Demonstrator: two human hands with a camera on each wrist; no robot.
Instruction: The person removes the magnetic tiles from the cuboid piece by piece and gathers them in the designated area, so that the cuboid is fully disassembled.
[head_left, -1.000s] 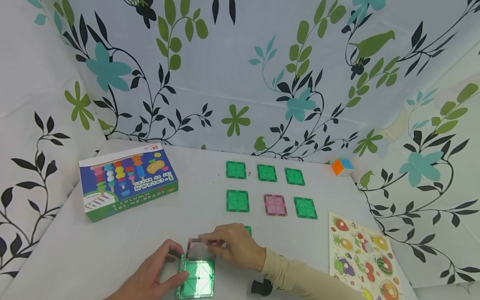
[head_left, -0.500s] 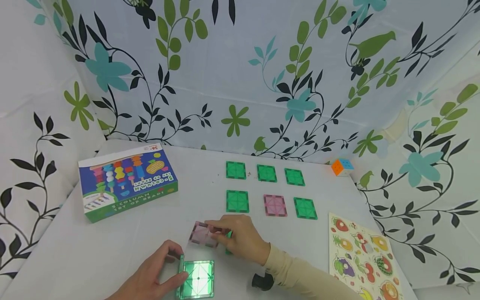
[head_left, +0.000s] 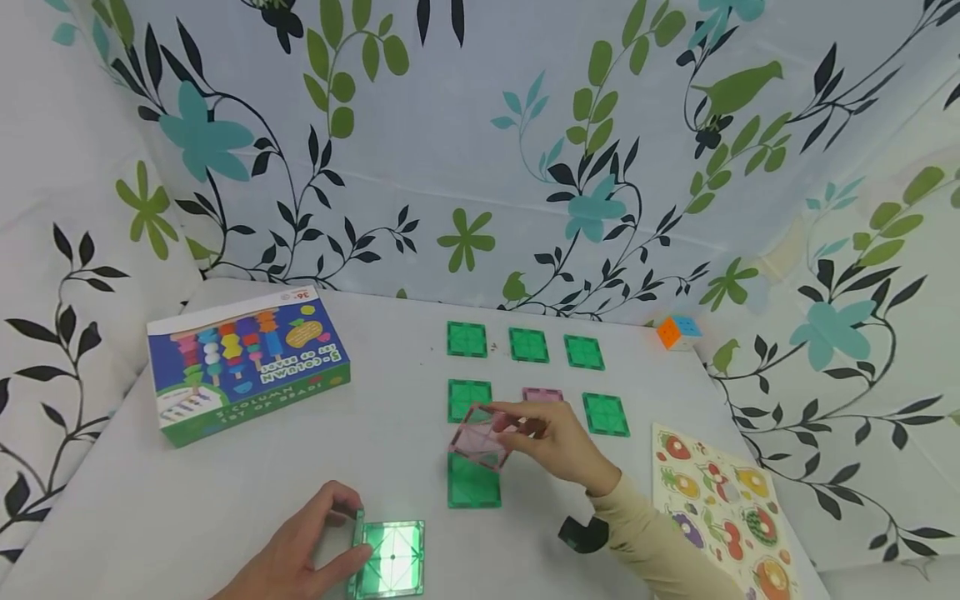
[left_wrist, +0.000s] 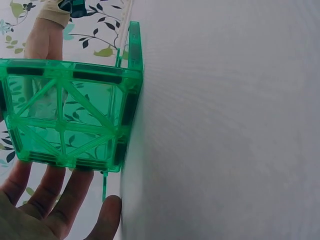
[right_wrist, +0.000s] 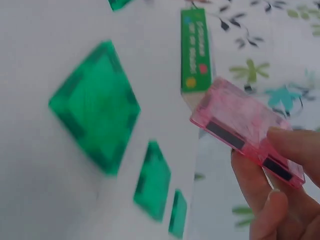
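My left hand (head_left: 307,542) is at the front, its fingers and thumb around an upright green magnetic tile (left_wrist: 60,122). That tile stands along the left edge of a flat green tile (head_left: 393,567), which the thumb tip overlaps. In the left wrist view the fingertips reach the upright tile's lower edge. My right hand (head_left: 562,442) pinches a pink magnetic tile (right_wrist: 245,120) between thumb and fingers, raised and tilted. In the head view it overlaps two green tiles, one nearer (head_left: 474,492) and one behind (head_left: 467,390).
Several green tiles (head_left: 529,346) lie in rows at the back, with a second pink tile (head_left: 542,393) partly behind my right hand. A boxed bead set (head_left: 247,358) lies at left. On the right are a small puzzle cube (head_left: 678,333) and a fruit-picture board (head_left: 720,508).
My right hand has lifted the pink tile away from beside the green tiles at my left hand and carried it right and back. My left hand has stayed in place.
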